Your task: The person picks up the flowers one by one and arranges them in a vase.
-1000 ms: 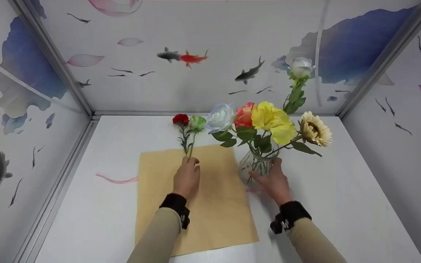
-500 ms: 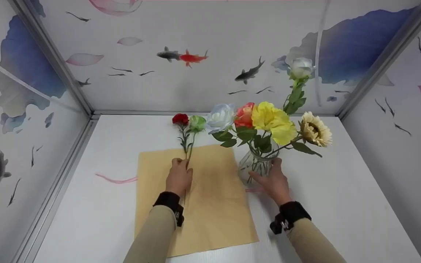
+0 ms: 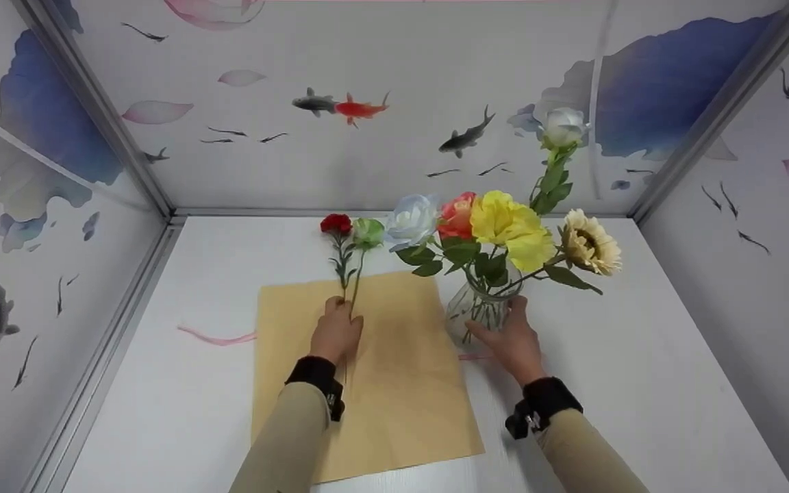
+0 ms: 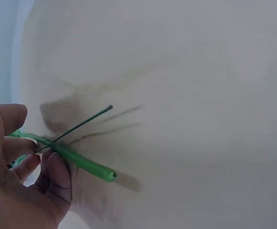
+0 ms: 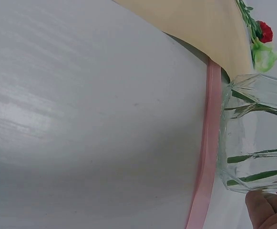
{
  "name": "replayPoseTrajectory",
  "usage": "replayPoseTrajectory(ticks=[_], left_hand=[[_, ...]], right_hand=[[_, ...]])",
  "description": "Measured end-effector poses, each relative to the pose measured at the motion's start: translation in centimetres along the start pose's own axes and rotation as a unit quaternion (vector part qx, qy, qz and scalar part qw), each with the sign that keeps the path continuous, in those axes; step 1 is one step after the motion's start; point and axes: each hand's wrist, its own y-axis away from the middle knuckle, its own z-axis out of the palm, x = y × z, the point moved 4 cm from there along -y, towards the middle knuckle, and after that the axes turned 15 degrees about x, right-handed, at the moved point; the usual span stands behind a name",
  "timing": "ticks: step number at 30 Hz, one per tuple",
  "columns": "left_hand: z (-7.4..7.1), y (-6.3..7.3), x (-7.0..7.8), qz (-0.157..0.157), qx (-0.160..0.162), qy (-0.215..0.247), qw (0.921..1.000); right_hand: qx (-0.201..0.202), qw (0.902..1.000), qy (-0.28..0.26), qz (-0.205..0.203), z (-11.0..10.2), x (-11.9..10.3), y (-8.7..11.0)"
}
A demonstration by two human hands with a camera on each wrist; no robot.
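Note:
Low over the brown wrapping paper (image 3: 401, 383), my left hand (image 3: 336, 333) pinches the stems of a red carnation (image 3: 336, 224) and a green flower (image 3: 368, 233). Both blooms point to the back of the table, past the paper's far edge. In the left wrist view, a thick green stem (image 4: 88, 165) and a thin one (image 4: 88, 120) stick out beyond the fingers. My right hand (image 3: 514, 342) grips the side of a clear glass vase (image 3: 461, 315), thumb in front. Stems show through its glass. The vase stands just right of the paper.
The vase bears a pale blue rose (image 3: 413, 220), a coral flower (image 3: 457, 215), yellow blooms (image 3: 511, 229), a cream sunflower (image 3: 592, 241) and a tall white flower (image 3: 564, 128). Pink ribbon (image 3: 220, 338) runs beneath the paper. Printed walls (image 3: 394, 164) enclose the white table (image 3: 641, 383).
My left hand has shifted left and slightly nearer the body along the stems, and more stem shows above its fingers. The right hand and the vase stay put.

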Motion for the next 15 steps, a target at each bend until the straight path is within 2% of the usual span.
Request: replayPoseTrajectory(ticks=[3, 6, 10, 15], left_hand=[[-0.08, -0.15, 0.0, -0.036, -0.003, 0.033, 0.9988], [-0.4, -0.26, 0.25, -0.061, 0.003, 0.042, 0.9972], [-0.8, -0.31, 0.35, -0.07, 0.015, 0.026, 0.9971], [-0.97, -0.38, -0.21, -0.088, 0.023, 0.04, 0.9951]], right_hand=[[-0.002, 1.0, 0.0, 0.003, -0.02, -0.01, 0.05], [-0.002, 1.0, 0.001, 0.008, -0.06, -0.02, 0.04], [-0.003, 0.9999, 0.001, 0.013, -0.07, -0.03, 0.03], [-0.001, 0.9999, 0.001, 0.016, -0.12, -0.02, 0.04]])
